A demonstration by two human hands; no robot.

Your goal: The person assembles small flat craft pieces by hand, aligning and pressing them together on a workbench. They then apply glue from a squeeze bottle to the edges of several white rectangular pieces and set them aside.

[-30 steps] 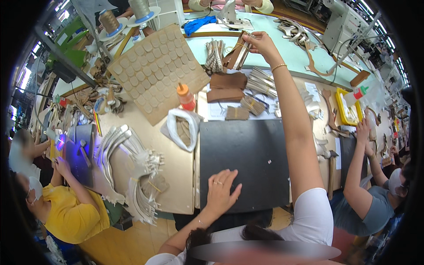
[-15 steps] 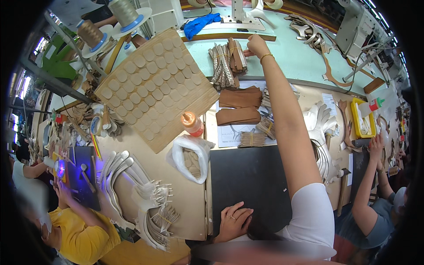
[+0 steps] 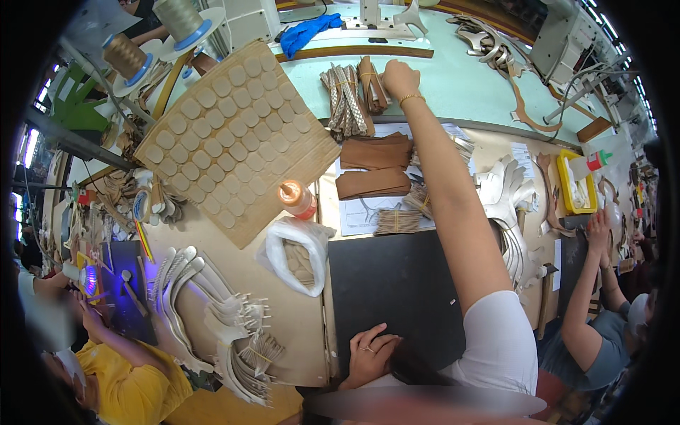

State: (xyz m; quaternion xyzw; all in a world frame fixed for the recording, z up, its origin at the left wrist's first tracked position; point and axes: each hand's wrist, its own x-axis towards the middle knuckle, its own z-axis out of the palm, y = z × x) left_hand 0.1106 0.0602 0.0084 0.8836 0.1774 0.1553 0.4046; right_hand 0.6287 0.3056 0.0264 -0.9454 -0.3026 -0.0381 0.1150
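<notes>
I see the right arm reaching far forward, almost straight, from a white short sleeve [image 3: 499, 333] to the pale green desk [image 3: 467, 88]. Its right hand [image 3: 401, 79] is back-up and curled into a loose fist, just beside the banded bundle of long brown leather strips [image 3: 372, 83]. That bundle lies at the desk's near side, close against a bundle of silvery braided strips [image 3: 345, 95]. The right fingertips are turned away from me, so I cannot tell whether they pinch anything. The left hand [image 3: 370, 356] rests low by the flat black mat [image 3: 397, 280], fingers bent and close together; its palm is hidden, so I cannot tell whether it is empty. Dark hair [image 3: 418, 365] and a blurred patch cover my lower edge. The right forearm partly hides some pale strips [image 3: 464, 146].
</notes>
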